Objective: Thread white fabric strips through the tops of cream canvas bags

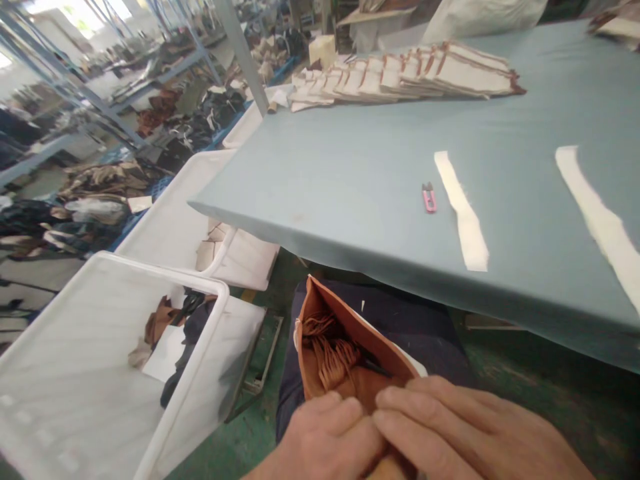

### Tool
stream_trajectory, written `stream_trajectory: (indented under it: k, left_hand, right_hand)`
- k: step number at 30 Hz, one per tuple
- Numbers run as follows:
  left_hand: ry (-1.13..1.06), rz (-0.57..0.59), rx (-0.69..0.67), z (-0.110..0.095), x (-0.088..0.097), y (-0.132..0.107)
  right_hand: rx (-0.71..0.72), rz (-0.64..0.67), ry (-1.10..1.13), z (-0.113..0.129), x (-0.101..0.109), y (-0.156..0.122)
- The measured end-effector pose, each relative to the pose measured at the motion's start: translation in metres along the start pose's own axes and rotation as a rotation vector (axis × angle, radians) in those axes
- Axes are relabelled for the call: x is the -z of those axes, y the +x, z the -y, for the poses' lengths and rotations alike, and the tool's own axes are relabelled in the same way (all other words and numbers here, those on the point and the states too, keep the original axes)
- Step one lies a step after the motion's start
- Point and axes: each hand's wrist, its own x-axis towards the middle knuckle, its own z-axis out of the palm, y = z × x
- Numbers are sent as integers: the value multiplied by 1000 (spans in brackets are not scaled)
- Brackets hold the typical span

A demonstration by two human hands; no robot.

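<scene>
On my lap, below the table's front edge, lies a brown leather piece (pixel 345 333) with a tassel fringe (pixel 333 353) on it. My left hand (pixel 327 437) and my right hand (pixel 465 430) meet at its near end, fingers pressed together and gripping the leather. A small pink thread snipper (pixel 429 197) lies on the blue-grey table (pixel 350 167), well beyond both hands. Next to it are two cream fabric strips (pixel 463 213) (pixel 600 223).
A fanned row of cream pieces with brown edging (pixel 410 77) lies at the table's far side. White plastic bins (pixel 100 373) (pixel 175 220) stand at my left, holding scraps. Metal shelves (pixel 75 100) with piled material fill the far left. The floor is green.
</scene>
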Motion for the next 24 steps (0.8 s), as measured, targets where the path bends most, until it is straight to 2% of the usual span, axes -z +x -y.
stream_trajectory:
  k: [2, 6, 10, 14, 20, 24]
  left_hand:
    - [34, -18, -11, -2, -5, 8]
    - [15, -53, -18, -4, -9, 23]
    - [-87, -121, 74, -4, -6, 30]
    - [-321, 18, 201, 7, 3, 32]
    - [-497, 139, 272, 36, 19, 51]
    - [-672, 308, 380, 51, 31, 69]
  right_hand:
    - [-9, 73, 53, -10, 5, 3]
    - [-18, 316, 200, -24, 21, 10]
    - [-99, 359, 251, -28, 27, 12]
    - [-155, 358, 304, -32, 25, 14]
    - [-306, 526, 418, -49, 26, 30]
    - [-373, 577, 480, -57, 29, 41]
